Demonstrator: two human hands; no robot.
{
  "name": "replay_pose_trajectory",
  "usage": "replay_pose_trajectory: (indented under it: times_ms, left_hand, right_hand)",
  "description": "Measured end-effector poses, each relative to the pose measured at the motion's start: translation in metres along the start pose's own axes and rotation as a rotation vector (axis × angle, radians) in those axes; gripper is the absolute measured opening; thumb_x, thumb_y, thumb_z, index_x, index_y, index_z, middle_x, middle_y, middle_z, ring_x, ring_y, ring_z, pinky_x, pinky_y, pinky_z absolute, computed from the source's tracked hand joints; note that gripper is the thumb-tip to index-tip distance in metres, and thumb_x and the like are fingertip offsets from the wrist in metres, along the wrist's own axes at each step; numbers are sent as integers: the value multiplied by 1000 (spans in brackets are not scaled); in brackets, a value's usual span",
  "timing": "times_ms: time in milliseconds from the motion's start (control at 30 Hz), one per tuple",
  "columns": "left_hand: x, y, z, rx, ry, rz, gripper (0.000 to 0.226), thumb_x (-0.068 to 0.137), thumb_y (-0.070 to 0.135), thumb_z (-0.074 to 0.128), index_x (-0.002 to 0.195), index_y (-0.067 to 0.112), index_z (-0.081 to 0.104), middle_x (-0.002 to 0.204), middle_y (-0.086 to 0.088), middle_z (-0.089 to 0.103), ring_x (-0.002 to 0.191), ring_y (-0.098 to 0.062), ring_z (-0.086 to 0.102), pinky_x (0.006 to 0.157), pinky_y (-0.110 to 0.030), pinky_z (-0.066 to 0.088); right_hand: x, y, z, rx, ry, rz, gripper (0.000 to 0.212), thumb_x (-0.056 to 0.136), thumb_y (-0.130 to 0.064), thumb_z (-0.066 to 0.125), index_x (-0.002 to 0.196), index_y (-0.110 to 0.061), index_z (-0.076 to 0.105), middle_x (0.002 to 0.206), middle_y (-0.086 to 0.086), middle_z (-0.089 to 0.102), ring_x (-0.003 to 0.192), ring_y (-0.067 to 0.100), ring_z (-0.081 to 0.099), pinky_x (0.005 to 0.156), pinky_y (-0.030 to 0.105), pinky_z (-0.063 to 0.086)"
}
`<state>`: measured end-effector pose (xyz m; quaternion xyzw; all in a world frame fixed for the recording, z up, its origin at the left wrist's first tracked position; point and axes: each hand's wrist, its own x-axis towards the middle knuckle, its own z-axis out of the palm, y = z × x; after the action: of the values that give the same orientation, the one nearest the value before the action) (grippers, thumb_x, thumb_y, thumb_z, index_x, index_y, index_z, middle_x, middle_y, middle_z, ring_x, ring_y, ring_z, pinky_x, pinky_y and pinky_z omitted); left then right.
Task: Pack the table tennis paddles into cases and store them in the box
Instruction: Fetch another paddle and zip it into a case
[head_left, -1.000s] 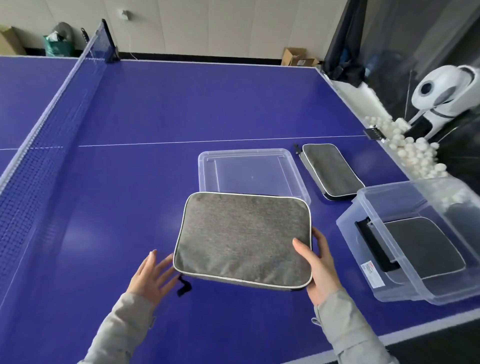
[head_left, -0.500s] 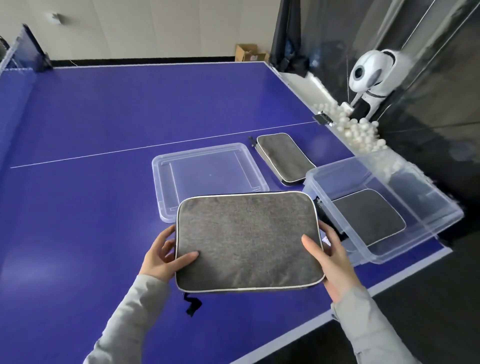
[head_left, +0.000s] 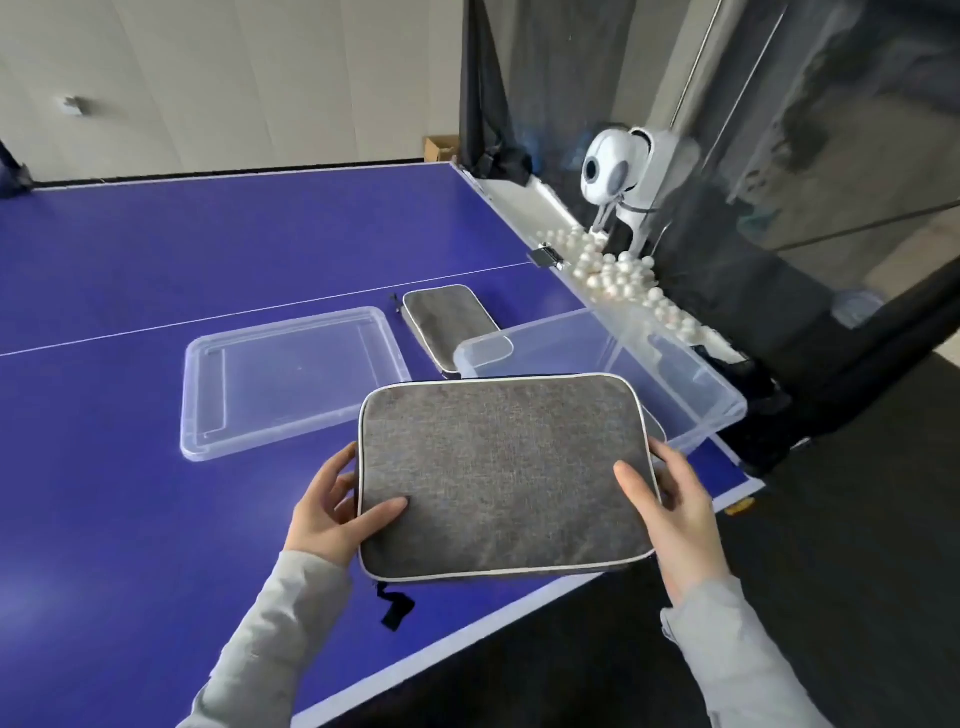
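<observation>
I have the grey case (head_left: 501, 475) up off the table (head_left: 156, 519) now, carried flat between both hands over the near right corner. My left hand (head_left: 332, 512) grips its left edge, thumb lying on top of the fabric and fingers curled underneath; my right hand (head_left: 670, 512) grips the right edge the same way, thumb on top. A black zip pull (head_left: 397, 610) dangles below the near left corner of the case. This looks like the storing step: the case seems closed, and its far right corner already overlaps the near rim of the clear box (head_left: 691, 387), which sits at the table's right edge. I can't see the box's floor from here, my own case hides most of it. The box lid (head_left: 208, 415) lies flat to the left, toward the middle of the table, and a second grey case (head_left: 449, 322) waits just behind the box's far left corner. Next, I reckon, I carry this one further right and forward until it clears the rim, keep it level, then lower it inside and let go with both hands. The dangling pull could snag on the rim, so I'd watch that.
</observation>
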<state>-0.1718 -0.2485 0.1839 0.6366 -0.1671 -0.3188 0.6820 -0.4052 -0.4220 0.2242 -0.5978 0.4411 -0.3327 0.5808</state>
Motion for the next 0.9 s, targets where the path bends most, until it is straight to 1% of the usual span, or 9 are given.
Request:
replay_pose_trajectory:
  times_ms: [33, 100, 200, 267, 367, 433, 600, 767, 900]
  left_hand:
    - [-5, -1, 18, 8, -7, 9, 69, 68, -13, 75, 124, 20, 52, 92, -4, 62, 65, 4, 65, 61, -9, 51]
    - [-16, -1, 53, 4, -31, 25, 76, 54, 8, 86, 120, 25, 54, 93, -1, 63, 66, 4, 66, 60, -8, 51]
    - [-25, 1, 88, 3, -26, 25, 81, 32, 32, 80, 108, 36, 54, 96, 2, 64, 69, 5, 66, 59, -8, 50]
    - [-29, 1, 109, 6, -25, 15, 83, 37, 25, 83, 115, 29, 54, 97, 3, 63, 69, 7, 66, 57, -7, 49]
    - [-28, 4, 135, 45, -10, 17, 76, 63, -2, 83, 128, 20, 49, 96, 7, 61, 67, 8, 65, 58, -7, 49]
    - [-23, 5, 149, 60, -4, 20, 75, 66, -6, 80, 129, 20, 48, 97, 9, 61, 68, 6, 65, 58, -8, 50]
    - [-2, 7, 182, 47, 13, 15, 72, 70, -6, 77, 131, 19, 48, 100, 8, 60, 85, -7, 60, 72, -21, 48]
    - [32, 0, 213, 23, 49, 18, 66, 73, -9, 72, 126, 21, 49, 98, 6, 61, 82, -8, 60, 64, -14, 50]
    - [69, -7, 235, -18, 91, -12, 69, 74, -10, 71, 131, 18, 45, 113, -5, 59, 88, -12, 59, 65, -12, 48]
  right_hand:
    - [4, 1, -18, 1, 5, -5, 34, 71, -42, 68, 103, -47, 56, 110, -17, 59, 104, 5, 56, 84, 28, 48]
    - [9, 3, -52, 21, 8, -8, 38, 65, -49, 71, 101, -47, 58, 110, -12, 63, 104, 7, 59, 87, 31, 49]
    - [18, 4, -88, 39, 22, -29, 55, 53, -63, 75, 104, -46, 62, 110, -10, 66, 103, 6, 63, 85, 29, 49]
    - [24, 3, -109, 27, 24, -49, 64, 54, -65, 75, 111, -41, 61, 112, -10, 66, 102, 5, 63, 86, 29, 50]
    - [38, 2, -132, 24, 40, -68, 36, 79, -37, 70, 113, -37, 59, 113, -7, 65, 105, 9, 62, 94, 35, 49]
    - [48, -1, -142, 7, 43, -91, 30, 84, -28, 67, 110, -39, 59, 111, -7, 65, 104, 9, 62, 93, 33, 49]
    - [82, -5, -158, -27, 60, -114, 38, 85, -28, 66, 122, -31, 55, 114, -7, 64, 106, 7, 60, 97, 34, 48]
    - [137, -9, -166, -92, 28, -97, 44, 86, -36, 63, 128, -30, 52, 118, -10, 61, 109, 7, 57, 99, 38, 47]
    - [193, -9, -161, -162, -12, -63, 50, 85, -42, 62, 131, -32, 48, 125, -7, 58, 112, 10, 56, 99, 41, 48]
